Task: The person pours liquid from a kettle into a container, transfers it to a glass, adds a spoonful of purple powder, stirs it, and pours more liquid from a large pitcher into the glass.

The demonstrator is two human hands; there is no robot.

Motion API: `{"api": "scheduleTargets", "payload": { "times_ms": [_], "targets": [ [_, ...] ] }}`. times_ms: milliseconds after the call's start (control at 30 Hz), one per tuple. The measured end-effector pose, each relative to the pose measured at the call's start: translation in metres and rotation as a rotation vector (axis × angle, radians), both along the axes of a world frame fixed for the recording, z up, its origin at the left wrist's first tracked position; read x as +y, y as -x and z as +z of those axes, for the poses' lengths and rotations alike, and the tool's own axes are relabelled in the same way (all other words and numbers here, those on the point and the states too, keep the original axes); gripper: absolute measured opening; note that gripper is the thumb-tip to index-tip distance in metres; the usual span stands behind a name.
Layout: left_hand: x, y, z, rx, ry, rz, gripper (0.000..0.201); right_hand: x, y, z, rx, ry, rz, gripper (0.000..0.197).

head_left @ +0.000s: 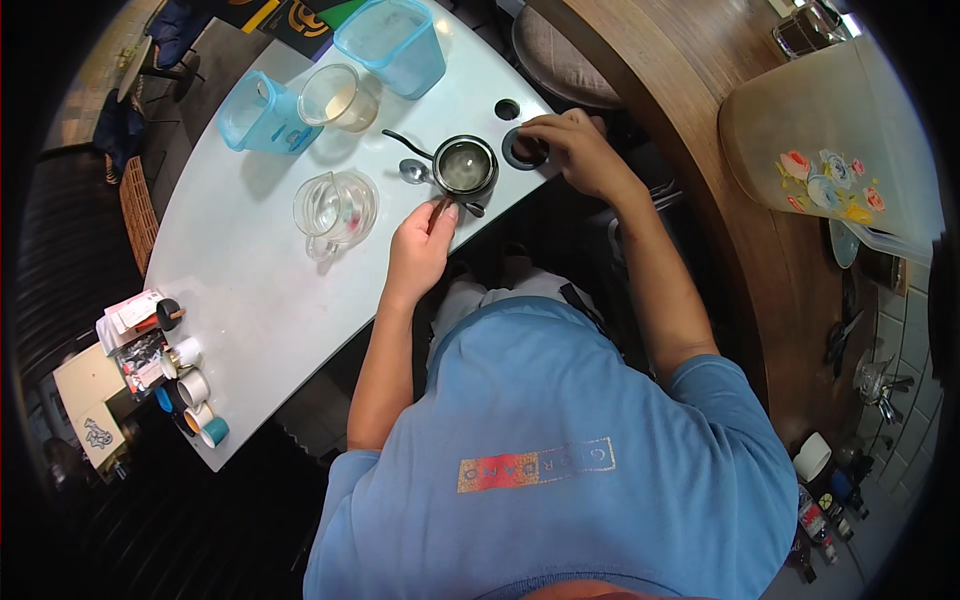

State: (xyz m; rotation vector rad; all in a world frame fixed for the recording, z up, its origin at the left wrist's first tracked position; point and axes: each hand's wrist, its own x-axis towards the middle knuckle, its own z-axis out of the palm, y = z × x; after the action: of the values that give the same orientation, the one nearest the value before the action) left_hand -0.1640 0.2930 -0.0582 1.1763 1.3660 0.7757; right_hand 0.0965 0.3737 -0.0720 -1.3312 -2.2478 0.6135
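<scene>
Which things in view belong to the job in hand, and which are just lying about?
Likely in the job:
black pot, left hand at its near side
dark round piece, right hand at it
metal spoon, beside the pot

Probably just about, untouched:
glass jug
glass bowl
blue tubs
cups
flowered tub

Flowered translucent bin (pixel 812 122), wooden counter (pixel 668 70), round stool (pixel 560 62)

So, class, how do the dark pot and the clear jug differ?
The dark pot has a black rim; the clear jug is see-through. The left hand is at the dark pot's near edge; no hand touches the clear jug, further left. Both are on the white table.
</scene>
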Motion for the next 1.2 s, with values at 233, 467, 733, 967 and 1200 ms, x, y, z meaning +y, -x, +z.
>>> {"api": "scheduleTargets", "payload": {
  "times_ms": [233, 467, 733, 967, 1200],
  "targets": [
    [0.007, 0.003, 0.0, 0.019, -0.022, -0.021, 0.021, 0.002, -0.013, -0.014, 0.121, -0.079, -0.166, 0.035],
    [0.01, 0.007, -0.005, 0.038, 0.015, -0.031, 0.027, -0.007, -0.013, -0.012, 0.137, -0.074, -0.198, 0.034],
    [0.015, 0.008, -0.014, 0.051, -0.06, -0.052, 0.026, -0.015, 0.013, -0.006, 0.09, -0.09, -0.179, 0.04],
    [0.015, 0.007, 0.003, 0.128, 0.004, -0.102, 0.034, -0.017, 0.023, -0.013, 0.053, -0.144, -0.23, 0.039],
    [0.003, 0.028, 0.007, 0.251, -0.167, -0.026, 0.044, -0.018, 0.031, -0.014, 0.063, -0.208, -0.347, 0.034]
  ]
}}
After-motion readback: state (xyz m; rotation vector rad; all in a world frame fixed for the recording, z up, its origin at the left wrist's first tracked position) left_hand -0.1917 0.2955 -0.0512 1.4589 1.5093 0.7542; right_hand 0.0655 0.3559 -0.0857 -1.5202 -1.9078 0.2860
